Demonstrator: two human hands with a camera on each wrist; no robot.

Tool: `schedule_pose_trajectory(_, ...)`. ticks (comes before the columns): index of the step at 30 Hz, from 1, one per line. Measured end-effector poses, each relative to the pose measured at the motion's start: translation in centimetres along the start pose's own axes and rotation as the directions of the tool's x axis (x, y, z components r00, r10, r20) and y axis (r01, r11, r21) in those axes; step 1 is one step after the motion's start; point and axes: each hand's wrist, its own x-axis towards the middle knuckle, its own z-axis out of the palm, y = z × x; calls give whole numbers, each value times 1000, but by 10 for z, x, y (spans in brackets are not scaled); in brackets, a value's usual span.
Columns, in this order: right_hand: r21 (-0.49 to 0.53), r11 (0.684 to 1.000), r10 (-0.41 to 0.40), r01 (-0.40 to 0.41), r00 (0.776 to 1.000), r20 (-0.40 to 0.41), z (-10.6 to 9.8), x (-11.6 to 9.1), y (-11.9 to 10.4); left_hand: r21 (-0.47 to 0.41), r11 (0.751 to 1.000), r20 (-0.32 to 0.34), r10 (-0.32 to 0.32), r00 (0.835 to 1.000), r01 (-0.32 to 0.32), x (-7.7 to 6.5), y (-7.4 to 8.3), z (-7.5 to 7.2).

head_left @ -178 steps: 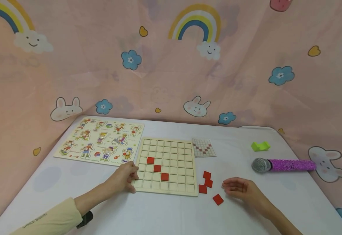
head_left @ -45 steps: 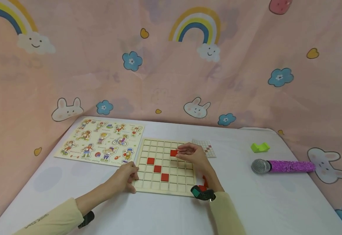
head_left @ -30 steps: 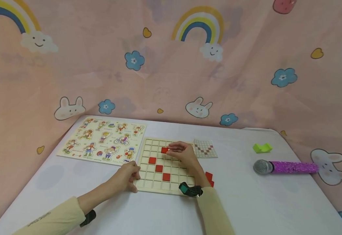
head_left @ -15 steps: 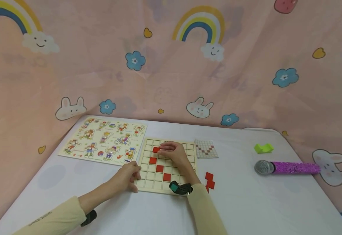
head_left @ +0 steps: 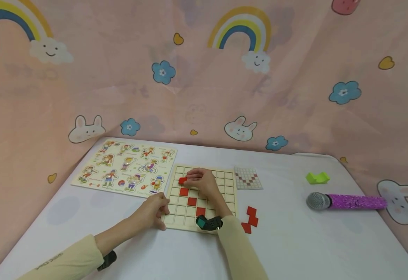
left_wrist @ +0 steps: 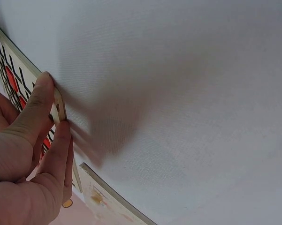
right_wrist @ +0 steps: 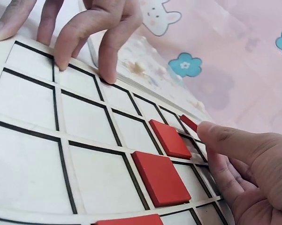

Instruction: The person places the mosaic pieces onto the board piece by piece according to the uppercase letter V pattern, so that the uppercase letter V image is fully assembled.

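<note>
two hands: both over the wooden grid board (head_left: 221, 189), one at each side of its three placed tiles.
left hand (head_left: 152, 210): clamped on the board's left edge by its near left corner, thumb and fingers around the rim.
right hand (head_left: 205, 184): thumb and fingertips together on one red tile, over the board's far left part.
held red tile (head_left: 182, 181): just beyond the farthest placed tile; in the right wrist view it shows tilted, almost edge-on.
placed red tiles (head_left: 191, 201): three, in cells on a diagonal running from the left side toward the near edge.
loose red tiles (head_left: 253, 221): three, close together on the white tabletop (head_left: 312, 245), right of the board's near right corner.
pattern card (head_left: 249, 179): flat beside the board's far right corner, printed with a small grid and a v of dark red squares.
sports-figure puzzle board (head_left: 118, 155): at the tabletop's far left corner, just left of the grid board.
purple glitter microphone (head_left: 354, 202): lying near the tabletop's right edge, head pointing left.
bright green u-shaped piece (head_left: 317, 178): beyond the microphone, toward the far right corner.
</note>
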Motion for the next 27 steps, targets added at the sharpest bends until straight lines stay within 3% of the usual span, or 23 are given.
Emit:
schedule_pose_trajectory(7, -101, 994, -33, 32, 999, -6, 7, 1, -3, 4, 996, -12, 85, 996, -85, -1, -6, 1)
schedule_pose_trajectory(12, -137, 988, -72, 71, 997, -4, 11, 2, -4, -5, 997, -15, 71, 997, -71, -1, -6, 1)
schedule_pose_trajectory(14, -148, 986, -79, 79, 997, 2, 12, 2, -5, -7, 1000, -9, 31, 999, -31, -1, -3, -1)
schedule_pose_trajectory(20, -172, 981, -86, 91, 996, 32, 11, 3, -6, 8, 1000, -2, -3, 1000, 3, 0, -1, -2)
schedule_pose_trajectory(27, -116, 992, -44, 49, 998, 46, 8, 4, -4, 9, 999, -1, 35, 999, -35, -2, -2, -3)
